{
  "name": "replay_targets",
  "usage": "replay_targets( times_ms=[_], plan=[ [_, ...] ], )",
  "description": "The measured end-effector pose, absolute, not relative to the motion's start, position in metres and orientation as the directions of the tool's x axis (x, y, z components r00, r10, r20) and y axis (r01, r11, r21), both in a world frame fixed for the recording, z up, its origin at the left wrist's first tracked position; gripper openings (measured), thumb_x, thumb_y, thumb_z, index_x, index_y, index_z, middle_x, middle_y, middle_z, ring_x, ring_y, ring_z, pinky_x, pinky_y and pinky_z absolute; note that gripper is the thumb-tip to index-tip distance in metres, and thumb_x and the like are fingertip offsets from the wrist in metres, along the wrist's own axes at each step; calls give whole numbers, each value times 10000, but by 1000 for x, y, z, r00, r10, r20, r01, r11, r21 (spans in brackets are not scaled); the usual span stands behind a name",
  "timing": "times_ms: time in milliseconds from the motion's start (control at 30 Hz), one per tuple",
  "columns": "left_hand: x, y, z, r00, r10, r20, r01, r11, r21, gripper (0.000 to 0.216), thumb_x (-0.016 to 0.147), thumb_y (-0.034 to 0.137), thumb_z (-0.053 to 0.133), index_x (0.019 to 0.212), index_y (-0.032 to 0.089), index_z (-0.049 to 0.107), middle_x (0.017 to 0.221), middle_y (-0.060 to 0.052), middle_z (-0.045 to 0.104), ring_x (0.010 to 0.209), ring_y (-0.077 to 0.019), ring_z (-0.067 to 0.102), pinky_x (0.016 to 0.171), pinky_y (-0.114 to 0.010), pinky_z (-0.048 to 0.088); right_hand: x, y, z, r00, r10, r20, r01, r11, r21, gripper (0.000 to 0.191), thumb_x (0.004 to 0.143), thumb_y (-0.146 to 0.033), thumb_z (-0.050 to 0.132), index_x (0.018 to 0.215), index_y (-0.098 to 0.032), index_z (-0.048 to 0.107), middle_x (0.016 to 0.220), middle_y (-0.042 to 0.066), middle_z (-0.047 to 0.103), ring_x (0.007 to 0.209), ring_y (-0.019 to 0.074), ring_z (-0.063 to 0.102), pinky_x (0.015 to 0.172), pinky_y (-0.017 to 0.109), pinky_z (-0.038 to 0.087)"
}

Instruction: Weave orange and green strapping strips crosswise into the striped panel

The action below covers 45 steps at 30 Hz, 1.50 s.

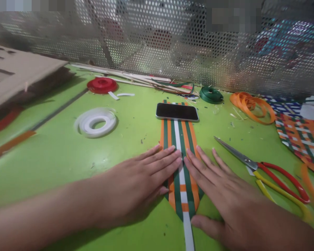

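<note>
Orange, green and white strips (pixel 176 134) lie side by side on the green table, running away from me. At their near end they are interlaced and folded to a point, with one white strip trailing toward me. My left hand (pixel 143 174) lies flat across the left side of the strips, fingers stretched out. From the other side, my right hand (pixel 222 191) rests with spread fingers on their right edge. The fingertips of both hands nearly meet at the middle white strip. A phone (pixel 177 112) lies across the far part of the strips.
Scissors (pixel 247 162) with red and yellow handles lie right of my right hand. Rolls of white (pixel 96 122), red (pixel 102 85), green (pixel 211 94) and orange strip (pixel 252 106) sit around. Woven pieces (pixel 303 139) are at right, cardboard (pixel 21 73) at left, a perforated metal screen (pixel 151 42) behind.
</note>
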State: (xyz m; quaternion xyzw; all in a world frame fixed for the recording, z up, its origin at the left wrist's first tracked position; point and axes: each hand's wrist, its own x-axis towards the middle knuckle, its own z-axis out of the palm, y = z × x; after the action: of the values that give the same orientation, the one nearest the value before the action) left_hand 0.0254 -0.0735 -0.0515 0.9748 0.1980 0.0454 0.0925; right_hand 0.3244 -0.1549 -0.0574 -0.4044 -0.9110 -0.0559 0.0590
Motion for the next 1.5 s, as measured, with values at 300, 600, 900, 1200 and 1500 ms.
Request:
replay_targets(
  times_ms=[300, 600, 900, 1200, 1500],
  plan=[
    [29, -77, -44, 927, 372, -52, 374, -900, 225, 715, 1169, 491, 338, 1739, 83, 198, 1767, -103, 89, 1671, -253, 94, 1388, -408, 23, 346, -136, -49, -707, 708, 9, 703, 703, -103, 701, 1123, -289, 438, 1760, -187, 165, 1779, 74, 266, 1648, 293, 248, 1282, 540, 401],
    [32, -88, -51, 904, 418, 90, 404, -904, 139, 718, 1146, 447, 441, 1734, 88, 240, 1778, -100, 194, 1677, -229, 128, 1385, -363, -5, 336, -129, -63, -659, 751, 36, 745, 659, -101, 558, 1129, -289, 447, 1676, -179, 429, 1732, 98, 371, 1596, 339, 374, 1246, 591, 421],
    [33, -95, -53, 886, 434, 164, 442, -897, -10, 672, 1138, 472, 465, 1687, 95, 373, 1733, -97, 354, 1642, -204, 302, 1370, -317, -44, 330, -141, -49, -694, 701, 167, 687, 713, -140, 614, 946, 17, 442, 1512, -112, 643, 1617, 121, 578, 1498, 260, 554, 1202, 412, 510],
    [26, -95, -59, 890, 443, 111, 434, -896, 98, 760, 1126, 519, 484, 1720, 87, 289, 1762, -126, 275, 1666, -227, 213, 1388, -350, 35, 307, -149, -40, -449, 881, 152, 735, 461, -498, 283, 857, -278, 867, 1126, -295, 780, 1206, 29, 800, 1038, 196, 788, 880, 220, 660],
    [27, -95, -57, 892, 440, 107, 430, -897, 99, 720, 1140, 485, 458, 1713, 79, 296, 1759, -124, 275, 1673, -224, 177, 1386, -364, 29, 310, -149, -42, -491, 871, -17, 749, 412, -520, 523, 818, -365, 927, 1313, -409, 762, 1236, 6, 753, 1080, 186, 772, 906, 234, 645]
  ],
)
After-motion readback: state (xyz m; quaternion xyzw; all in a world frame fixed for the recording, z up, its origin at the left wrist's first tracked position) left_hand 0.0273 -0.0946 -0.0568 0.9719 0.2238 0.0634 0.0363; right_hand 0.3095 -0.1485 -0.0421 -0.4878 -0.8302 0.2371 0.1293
